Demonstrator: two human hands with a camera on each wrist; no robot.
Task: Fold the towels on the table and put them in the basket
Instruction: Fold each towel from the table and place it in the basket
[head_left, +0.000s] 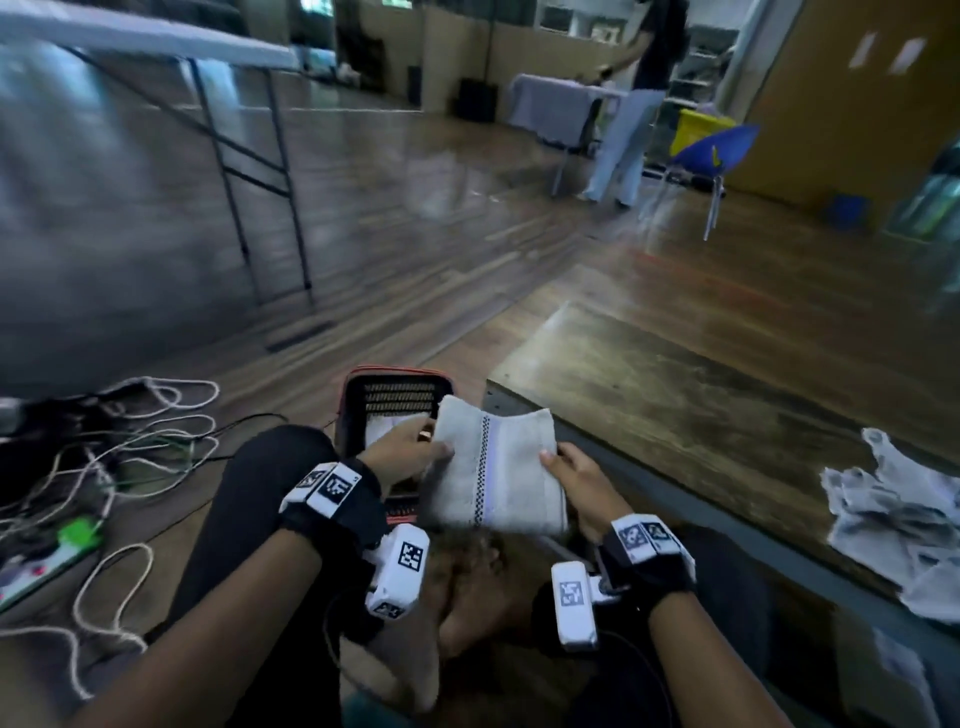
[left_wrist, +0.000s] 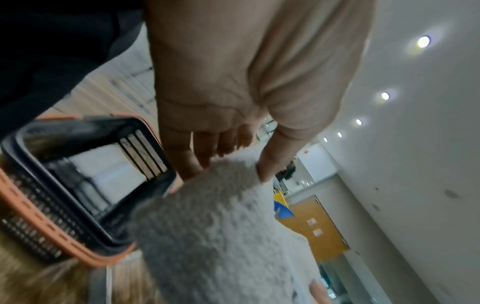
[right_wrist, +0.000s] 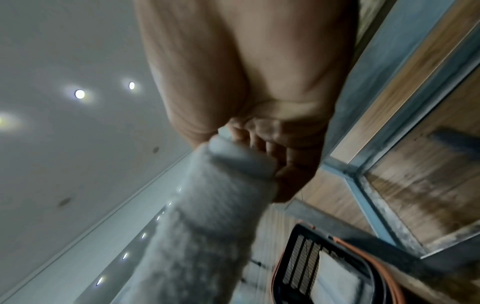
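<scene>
A folded white towel (head_left: 493, 467) with a dark checked stripe is held in the air between both hands, beside the low table's corner and partly over the basket. My left hand (head_left: 410, 449) grips its left edge, thumb on top (left_wrist: 270, 162), fingers under the cloth. My right hand (head_left: 571, 480) grips the right edge, fingers curled beneath the towel (right_wrist: 233, 185). The black basket with an orange rim (head_left: 397, 382) stands on the floor to the left of the table, with a white towel (left_wrist: 103, 166) lying inside it.
A low wooden table (head_left: 701, 395) lies to the right, with a crumpled grey-white towel (head_left: 898, 525) near its right end. Tangled cables (head_left: 130, 447) cover the floor on the left. A folding table (head_left: 156, 36), a blue chair (head_left: 717, 150) and a standing person (head_left: 634, 104) are farther off.
</scene>
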